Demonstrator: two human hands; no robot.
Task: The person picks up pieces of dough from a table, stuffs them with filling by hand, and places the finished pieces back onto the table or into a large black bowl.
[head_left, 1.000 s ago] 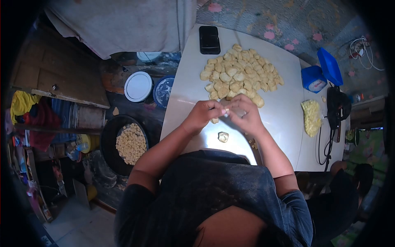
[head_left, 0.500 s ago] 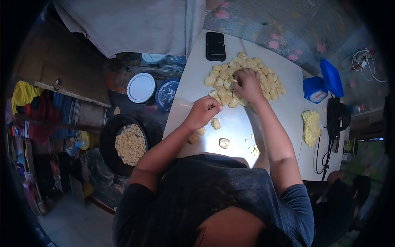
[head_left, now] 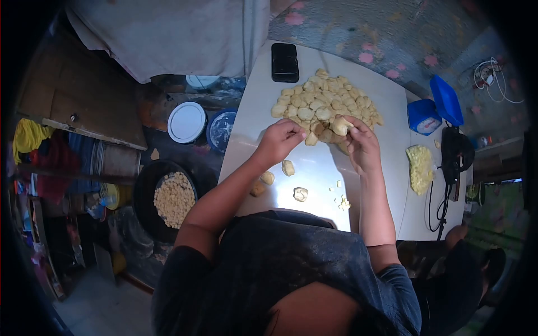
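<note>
Pinches a dough piece point(head_left: 340, 126) with the right hand point(head_left: 363, 147) at the dough pile point(head_left: 322, 101); curls left hand point(head_left: 278, 140) fingers beside it, contents impossible to tell.

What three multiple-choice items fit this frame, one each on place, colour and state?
1. Where does the phone lie?
A. On the floor
B. At the far end of the table, past the pile
C. In the person's lap

2. What colour is the box at the table's right side?
A. Red
B. Green
C. Blue

3. What is the right hand doing?
A. Lying flat and empty
B. Holding a dough piece in its fingertips
C. Gripping a knife

Key:
1 B, the dark phone sits beyond the heap, near the table's far edge.
2 C, both the box and its raised lid are blue.
3 B, the fingers close on one pale piece at the near edge of the pile.
</note>
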